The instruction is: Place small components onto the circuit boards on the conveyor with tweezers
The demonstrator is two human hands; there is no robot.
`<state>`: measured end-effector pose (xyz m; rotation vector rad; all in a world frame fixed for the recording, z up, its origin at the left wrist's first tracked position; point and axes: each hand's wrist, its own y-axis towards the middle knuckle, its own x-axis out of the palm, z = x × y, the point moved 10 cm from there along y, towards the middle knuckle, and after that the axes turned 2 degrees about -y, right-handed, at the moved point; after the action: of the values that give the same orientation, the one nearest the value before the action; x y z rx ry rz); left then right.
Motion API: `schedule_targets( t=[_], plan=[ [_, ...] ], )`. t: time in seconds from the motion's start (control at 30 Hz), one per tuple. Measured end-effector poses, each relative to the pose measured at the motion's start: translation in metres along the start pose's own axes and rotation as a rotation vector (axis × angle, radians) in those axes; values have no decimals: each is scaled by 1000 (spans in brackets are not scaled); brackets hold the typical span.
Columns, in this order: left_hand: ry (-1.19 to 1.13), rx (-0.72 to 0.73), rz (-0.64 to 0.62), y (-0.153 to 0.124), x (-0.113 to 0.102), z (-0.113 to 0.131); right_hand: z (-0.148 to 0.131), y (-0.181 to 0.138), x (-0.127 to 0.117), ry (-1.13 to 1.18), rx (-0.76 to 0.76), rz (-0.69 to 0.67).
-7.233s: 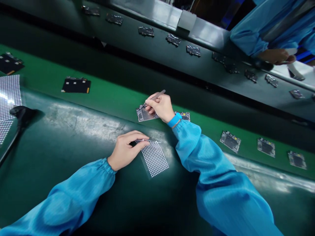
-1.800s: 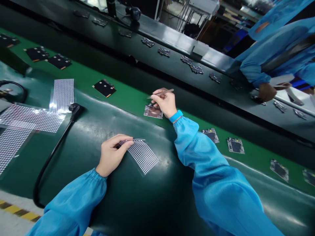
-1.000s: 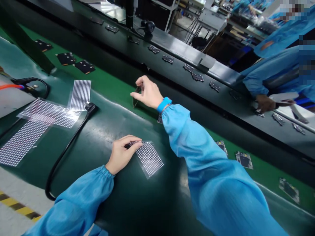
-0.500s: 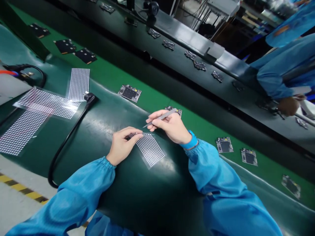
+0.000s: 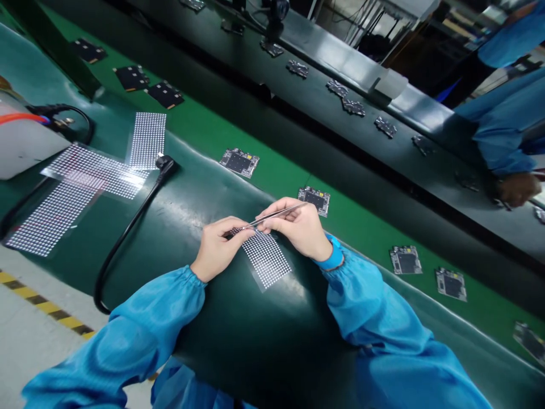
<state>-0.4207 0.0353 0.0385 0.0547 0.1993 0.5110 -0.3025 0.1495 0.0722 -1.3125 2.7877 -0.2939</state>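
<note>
Between thumb and fingers, my left hand [image 5: 218, 247] pinches the upper edge of a clear sheet [image 5: 268, 258] covered in rows of small pale stickers. The sheet bends at that edge, and its lower end reaches down over the dark green mat. Held in my right hand [image 5: 300, 227] is a pair of metal tweezers [image 5: 281, 212], tips pointing left. Those tips meet the sheet's top edge beside my left thumb; whether a sticker is between them is too small to tell. A circuit board [image 5: 315, 200] lies just behind my right hand.
More sticker sheets [image 5: 55, 218] overlap on the left, near a black power plug and cable [image 5: 166, 165]. Circuit boards [image 5: 239, 162] lie along the green strip [image 5: 353, 221]. Across the raised divider, more boards [image 5: 353, 107] sit on another line, with a co-worker's hand [image 5: 519, 188] at far right.
My right hand has lowered the tweezers, bringing their tips to the sheet's edge at my left fingers. The view has shifted, so the surroundings appear moved. My left hand keeps its pinch.
</note>
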Motion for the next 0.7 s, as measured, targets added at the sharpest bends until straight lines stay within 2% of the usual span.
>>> schedule_targets(
  t=[0.7],
  plan=[
    [-5,16,-8,-1,0,0,-1,4,1,-3,-14,0]
  ],
)
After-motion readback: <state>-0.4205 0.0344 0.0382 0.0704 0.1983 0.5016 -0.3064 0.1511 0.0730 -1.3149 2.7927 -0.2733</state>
